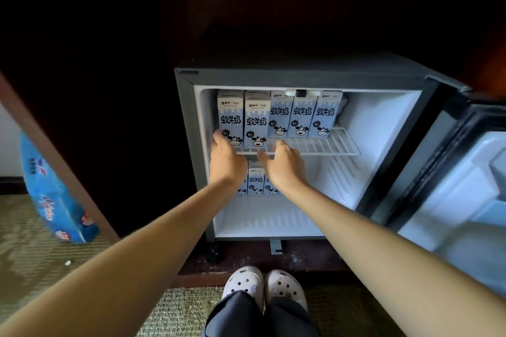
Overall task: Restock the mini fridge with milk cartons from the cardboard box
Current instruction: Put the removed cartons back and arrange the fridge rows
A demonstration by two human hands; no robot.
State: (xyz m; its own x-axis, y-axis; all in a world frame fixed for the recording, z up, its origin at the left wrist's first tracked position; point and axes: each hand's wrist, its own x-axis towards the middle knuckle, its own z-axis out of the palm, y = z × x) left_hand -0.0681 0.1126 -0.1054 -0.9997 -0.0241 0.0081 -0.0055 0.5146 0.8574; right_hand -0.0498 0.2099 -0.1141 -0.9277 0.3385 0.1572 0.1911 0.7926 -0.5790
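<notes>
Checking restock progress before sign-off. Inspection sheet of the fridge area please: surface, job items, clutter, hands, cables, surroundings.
Surface: wire shelf in the open mini fridge, carrying cartons on its left part.
Job's things: five milk cartons upright on the shelf, two set forward at left; lower cartons below, partly hidden by the hands; cardboard box not in view.
Clutter: blue plastic pack leaning at left; white scrap on the carpet.
Hands: left hand open, fingers at the leftmost carton's base; right hand open at the shelf's front edge, holding nothing.
Cables: nothing seen.
Surroundings: fridge door swung open to the right; wooden cabinet; white clogs below.
</notes>
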